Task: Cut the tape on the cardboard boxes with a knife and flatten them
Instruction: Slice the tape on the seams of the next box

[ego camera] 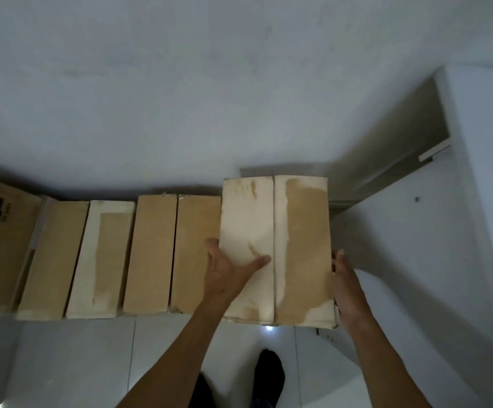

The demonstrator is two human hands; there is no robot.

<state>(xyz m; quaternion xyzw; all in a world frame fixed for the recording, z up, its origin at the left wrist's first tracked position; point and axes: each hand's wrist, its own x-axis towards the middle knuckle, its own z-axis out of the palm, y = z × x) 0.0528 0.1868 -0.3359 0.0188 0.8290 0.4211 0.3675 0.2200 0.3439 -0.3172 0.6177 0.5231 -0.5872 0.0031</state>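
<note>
Both hands clasp the closed cardboard box (277,248), which sits at three o'clock at the end of a row of boxes (98,257) lined along the white wall (180,83). The left hand (227,272) grips its left side, thumb lying across the top flap; the right hand (346,287) presses flat against the right side, fingers mostly hidden. No knife is in view. To lift it cleanly, I'd keep the squeeze even on both sides and draw it toward six o'clock, clear of its neighbour, before turning the centre seam (274,248) up for cutting.
</note>
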